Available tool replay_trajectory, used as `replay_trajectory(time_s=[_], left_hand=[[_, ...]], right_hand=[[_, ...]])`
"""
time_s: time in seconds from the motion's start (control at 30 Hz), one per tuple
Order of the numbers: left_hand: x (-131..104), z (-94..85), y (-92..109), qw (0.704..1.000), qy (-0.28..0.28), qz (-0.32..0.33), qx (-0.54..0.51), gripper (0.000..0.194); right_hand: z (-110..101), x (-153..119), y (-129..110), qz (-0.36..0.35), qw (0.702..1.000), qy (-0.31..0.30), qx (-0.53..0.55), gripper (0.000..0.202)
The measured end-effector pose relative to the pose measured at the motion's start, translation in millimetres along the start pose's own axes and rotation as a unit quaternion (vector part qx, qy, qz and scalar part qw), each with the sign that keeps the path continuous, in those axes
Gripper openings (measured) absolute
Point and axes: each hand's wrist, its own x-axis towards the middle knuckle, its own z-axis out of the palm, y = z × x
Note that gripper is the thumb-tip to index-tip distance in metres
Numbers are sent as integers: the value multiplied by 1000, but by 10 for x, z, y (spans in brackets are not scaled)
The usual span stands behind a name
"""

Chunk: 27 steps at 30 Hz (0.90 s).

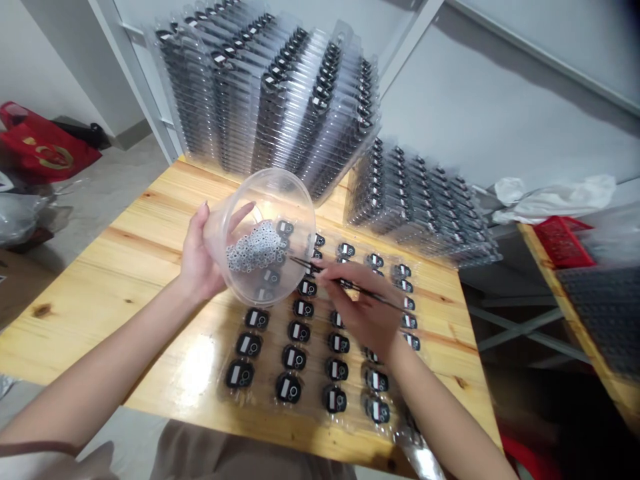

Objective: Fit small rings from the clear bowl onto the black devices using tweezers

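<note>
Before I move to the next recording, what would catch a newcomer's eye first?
Likely the tilted clear tub of pale rings in the left hand, mid-picture. Behind it, a tall stack of clear trays stands on the table. Black parts sit in rows below, under the right hand's tweezers.

Two grips, a left grip (203, 253) and a right grip (363, 300). One clear container (297, 193), one pair of dark tweezers (367, 292). The small pale rings (257, 247) in the container are too many to count. One clear tray (267, 363) lies mid-frame with five columns of black units (289, 387); four units show in its front row, and the total is partly hidden. Two blocks of stacked trays (425, 200) rise in the upper half, layers uncountable. Two wooden tabletops (125, 247), mid-frame and right edge. One red bag (45, 147), upper left; one red basket (563, 241), right.
</note>
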Motion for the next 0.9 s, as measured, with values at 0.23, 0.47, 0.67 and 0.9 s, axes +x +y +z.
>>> replay_trajectory(time_s=[0.23,0.47,0.67,0.9], left_hand=[[12,-55,17,1000,8,-12,3,77],[20,-40,18,1000,17,-15,0,79],[31,-86,4,1000,0,-5,2,81],[37,-135,-3,1000,-6,0,-3,77]], right_hand=[[-274,28,459,138,984,95,-52,6],[-182,-24,821,174,979,2,-106,15],[-131,6,857,179,977,-28,-113,16],[-107,-11,892,177,976,-34,-120,17]])
